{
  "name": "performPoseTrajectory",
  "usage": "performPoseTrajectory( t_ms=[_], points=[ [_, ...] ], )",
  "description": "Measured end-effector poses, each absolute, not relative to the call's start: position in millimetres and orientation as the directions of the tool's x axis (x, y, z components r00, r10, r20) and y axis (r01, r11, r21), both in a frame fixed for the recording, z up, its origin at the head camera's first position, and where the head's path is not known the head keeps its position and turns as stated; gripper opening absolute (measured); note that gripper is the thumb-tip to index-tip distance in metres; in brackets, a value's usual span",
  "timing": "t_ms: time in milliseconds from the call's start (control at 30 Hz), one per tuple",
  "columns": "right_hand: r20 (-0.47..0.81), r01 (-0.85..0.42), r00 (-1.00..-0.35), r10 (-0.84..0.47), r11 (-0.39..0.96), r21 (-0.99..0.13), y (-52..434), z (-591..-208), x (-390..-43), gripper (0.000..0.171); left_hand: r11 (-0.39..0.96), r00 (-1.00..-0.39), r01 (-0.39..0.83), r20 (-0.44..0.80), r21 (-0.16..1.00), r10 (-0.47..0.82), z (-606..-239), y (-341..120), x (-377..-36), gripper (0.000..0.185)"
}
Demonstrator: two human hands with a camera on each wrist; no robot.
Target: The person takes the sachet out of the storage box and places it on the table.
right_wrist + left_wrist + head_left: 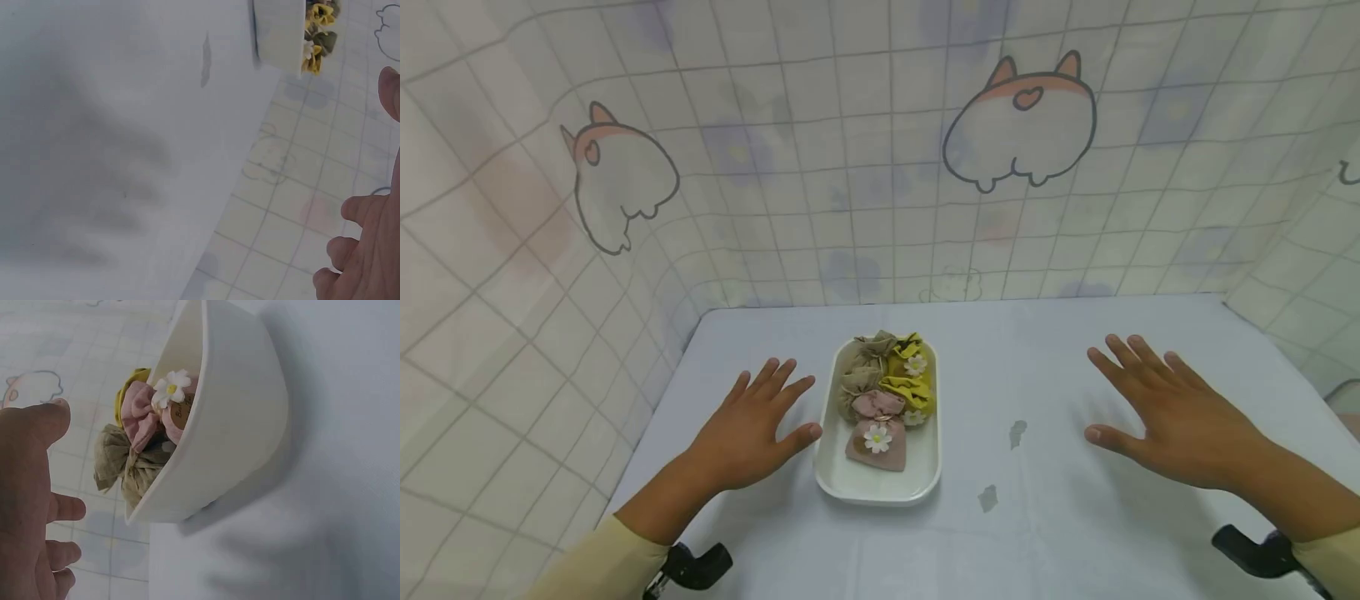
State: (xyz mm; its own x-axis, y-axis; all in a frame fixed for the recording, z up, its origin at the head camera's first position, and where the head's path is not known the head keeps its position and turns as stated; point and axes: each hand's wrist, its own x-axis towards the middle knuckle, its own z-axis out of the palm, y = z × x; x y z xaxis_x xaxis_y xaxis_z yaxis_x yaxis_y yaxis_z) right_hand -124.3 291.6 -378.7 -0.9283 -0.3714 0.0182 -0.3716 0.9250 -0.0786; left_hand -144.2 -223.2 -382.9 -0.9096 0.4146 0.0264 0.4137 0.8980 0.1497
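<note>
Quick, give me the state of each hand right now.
Left hand: open, fingers spread, holding nothing, beside the white tray.
Right hand: open, fingers spread, holding nothing.

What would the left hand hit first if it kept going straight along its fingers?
Probably nothing on the table. The left hand points up and slightly right, so its line passes left of the white tray toward the patterned backdrop. The thumb sits close to the tray's rim; depth is uncertain.

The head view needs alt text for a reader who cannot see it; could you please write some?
Two open hands, the left hand and the right hand, hover palm-down over a pale table on either side of a white tray. The tray holds small fabric pouches: a pink pouch with a daisy at the front, beige pouches and yellow pouches behind.
</note>
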Motion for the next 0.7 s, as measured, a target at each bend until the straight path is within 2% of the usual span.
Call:
performPoseTrajectory(
  t_ms=[433,700],
  points=[
    [0.008,-0.370,-0.929,-0.371,0.923,-0.106,285.6,-383.8,-124.0,0.101,0.895,-0.911,0.411,0.034,0.173,0.411,-398.0,-221.7,-144.8,0.083],
    [0.051,-0.394,-0.919,-0.391,0.913,-0.101,284.7,-386.4,-123.7,0.101,0.899,-0.919,0.389,0.026,0.202,0.392,-401.7,-218.4,-143.7,0.073]
  ],
)
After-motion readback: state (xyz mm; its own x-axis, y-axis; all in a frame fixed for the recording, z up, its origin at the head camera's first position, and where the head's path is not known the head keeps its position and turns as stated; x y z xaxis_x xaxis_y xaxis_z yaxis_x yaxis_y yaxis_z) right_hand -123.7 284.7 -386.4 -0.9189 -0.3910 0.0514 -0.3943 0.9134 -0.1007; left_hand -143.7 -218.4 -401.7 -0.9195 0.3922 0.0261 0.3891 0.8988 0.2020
